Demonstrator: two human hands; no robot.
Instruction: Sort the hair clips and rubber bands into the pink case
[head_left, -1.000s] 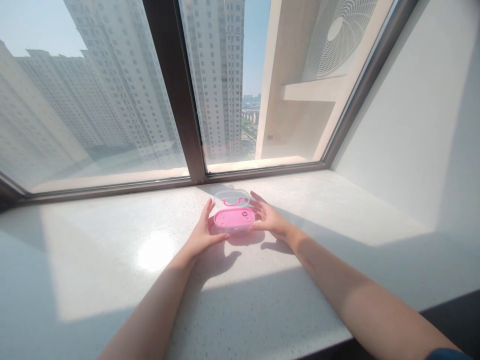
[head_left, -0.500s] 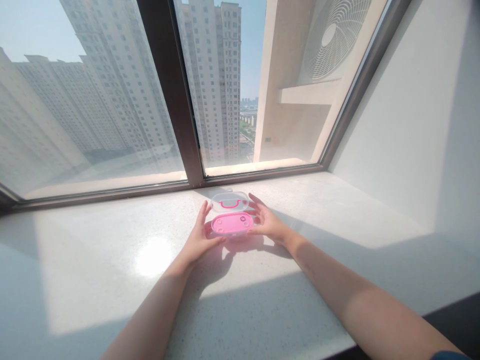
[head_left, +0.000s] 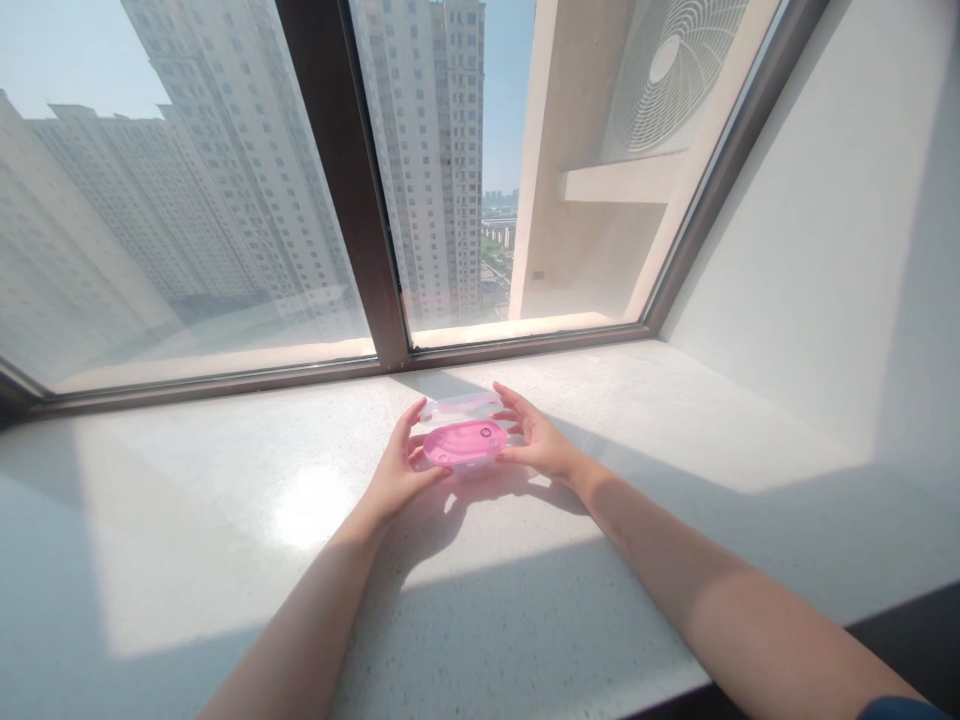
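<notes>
A small pink oval case [head_left: 465, 442] with a clear hinged lid [head_left: 459, 404] lies on the white speckled windowsill [head_left: 225, 520]. My left hand [head_left: 399, 470] cups its left end, thumb along the front edge and fingers curled up toward the lid. My right hand [head_left: 534, 437] holds the right end, fingers reaching over the lid's back edge. The lid leans forward, half lowered over the pink base.
A dark window frame [head_left: 352, 200] and glass stand right behind the case. A white side wall [head_left: 825, 260] rises on the right. The sill's front edge [head_left: 900, 610] drops off at the lower right.
The clear lid, standing upright before, has tipped forward and down toward the pink base. Both hands' fingers have closed in on it.
</notes>
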